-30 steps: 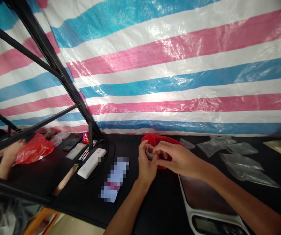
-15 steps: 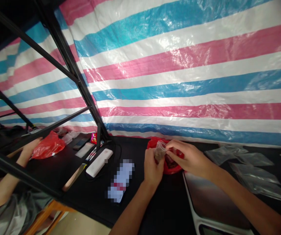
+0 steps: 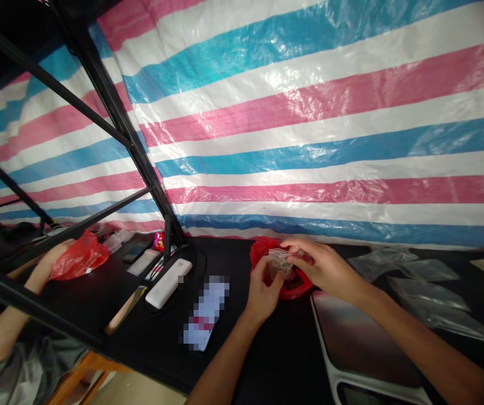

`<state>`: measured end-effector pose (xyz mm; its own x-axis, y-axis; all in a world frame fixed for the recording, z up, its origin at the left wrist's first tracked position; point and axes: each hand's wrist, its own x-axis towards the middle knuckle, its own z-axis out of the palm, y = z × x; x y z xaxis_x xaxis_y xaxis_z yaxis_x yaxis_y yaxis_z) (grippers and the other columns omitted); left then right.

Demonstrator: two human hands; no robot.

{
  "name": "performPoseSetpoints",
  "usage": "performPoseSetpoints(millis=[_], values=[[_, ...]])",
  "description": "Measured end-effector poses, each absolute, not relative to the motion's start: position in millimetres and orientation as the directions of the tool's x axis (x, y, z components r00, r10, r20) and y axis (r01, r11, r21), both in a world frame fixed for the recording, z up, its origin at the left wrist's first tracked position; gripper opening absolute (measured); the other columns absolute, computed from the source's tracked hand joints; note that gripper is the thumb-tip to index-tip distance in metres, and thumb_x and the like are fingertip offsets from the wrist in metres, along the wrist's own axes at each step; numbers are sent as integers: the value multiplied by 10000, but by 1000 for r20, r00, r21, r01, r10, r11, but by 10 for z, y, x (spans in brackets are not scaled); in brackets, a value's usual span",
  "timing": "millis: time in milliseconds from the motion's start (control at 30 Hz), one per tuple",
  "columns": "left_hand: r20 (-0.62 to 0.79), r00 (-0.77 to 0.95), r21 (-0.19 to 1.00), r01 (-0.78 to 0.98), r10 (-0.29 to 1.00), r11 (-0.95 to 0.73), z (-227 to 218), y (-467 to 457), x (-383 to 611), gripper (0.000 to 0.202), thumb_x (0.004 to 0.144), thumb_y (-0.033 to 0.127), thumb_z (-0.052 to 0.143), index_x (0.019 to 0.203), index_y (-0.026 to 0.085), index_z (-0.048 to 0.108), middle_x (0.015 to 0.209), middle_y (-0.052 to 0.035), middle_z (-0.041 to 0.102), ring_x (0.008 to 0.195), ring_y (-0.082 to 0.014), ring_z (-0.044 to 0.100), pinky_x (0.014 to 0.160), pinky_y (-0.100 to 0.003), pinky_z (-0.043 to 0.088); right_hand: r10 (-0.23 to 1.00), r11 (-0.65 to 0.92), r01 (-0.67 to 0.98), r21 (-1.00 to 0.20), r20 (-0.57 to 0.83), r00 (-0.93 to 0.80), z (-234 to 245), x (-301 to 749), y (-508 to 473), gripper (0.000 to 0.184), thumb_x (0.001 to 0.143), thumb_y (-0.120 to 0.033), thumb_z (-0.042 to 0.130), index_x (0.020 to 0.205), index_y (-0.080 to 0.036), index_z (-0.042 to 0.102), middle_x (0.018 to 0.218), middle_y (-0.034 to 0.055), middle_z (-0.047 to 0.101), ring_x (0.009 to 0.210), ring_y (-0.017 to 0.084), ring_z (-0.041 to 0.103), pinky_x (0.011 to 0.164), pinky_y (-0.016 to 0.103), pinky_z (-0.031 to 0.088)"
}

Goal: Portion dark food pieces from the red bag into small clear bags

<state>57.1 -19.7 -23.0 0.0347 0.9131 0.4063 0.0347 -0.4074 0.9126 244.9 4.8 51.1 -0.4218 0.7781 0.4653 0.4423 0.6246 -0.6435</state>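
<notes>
Pinching a small clear pouch [image 3: 279, 260] by its top, the left hand [image 3: 262, 289] and right hand [image 3: 324, 267] are both closed on it, holding it just over the open red bag [image 3: 303, 288] on the black worktop [image 3: 233, 259]. It seems partly filled with something brown, so this pouch looks under way. The scale [image 3: 363, 337] stands just beside, and several flat clear bags [image 3: 431, 295] lie untouched to the right.

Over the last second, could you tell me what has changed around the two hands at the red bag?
The left hand and right hand kept hold of the small clear bag, lifting it a little over the red bag; the right fingers moved to its top edge. Nothing was let go. The scale, clear pouches and co-worker's hand stayed put.
</notes>
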Motion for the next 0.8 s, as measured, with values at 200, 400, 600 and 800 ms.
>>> performPoseSetpoints(millis=[200, 400, 600, 800], values=[[612, -84, 771, 283, 786, -570, -187, -171, 360, 253, 1041, 401, 513, 1150, 225, 660, 1098, -82, 667, 1057, -248, 630, 977, -388, 484, 807, 552, 387, -738, 356, -471, 688, 2751, 107, 242, 1027, -400, 540, 972, -221, 694, 861, 31, 744, 784, 215, 691, 728, 315, 539], [647, -86, 705, 444, 757, -553, -227, -135, 363, 218, 1052, 259, 456, 972, 233, 657, 969, -62, 672, 975, -244, 603, 897, -375, 461, 716, 392, 541, -744, -122, -688, 487, 3358, -112, 128, 922, -231, 622, 823, -219, 702, 716, 0, 671, 652, 186, 621, 580, 270, 448], [635, 254, 583, 463, 730, -668, -190, -221, 469, 137, 950, 159, 579, 1010, 236, 675, 1014, -79, 703, 1013, -259, 613, 926, -413, 500, 832, 443, 585, -679, 69, -550, 226, 3420, -311, 146, 984, -275, 592, 1022, -256, 731, 961, 25, 729, 792, 201, 656, 669, 295, 495], [391, 496, 454, 629, 775, -631, -327, -217, 535, 274, 891, 173, 707, 1150, 264, 705, 1209, -76, 669, 1196, -297, 544, 1052, -486, 495, 837, 545, 539, -642, 386, -387, 122, 3511, -75, 230, 1057, -306, 502, 966, -251, 705, 991, 48, 697, 898, 217, 674, 793, 338, 517]])
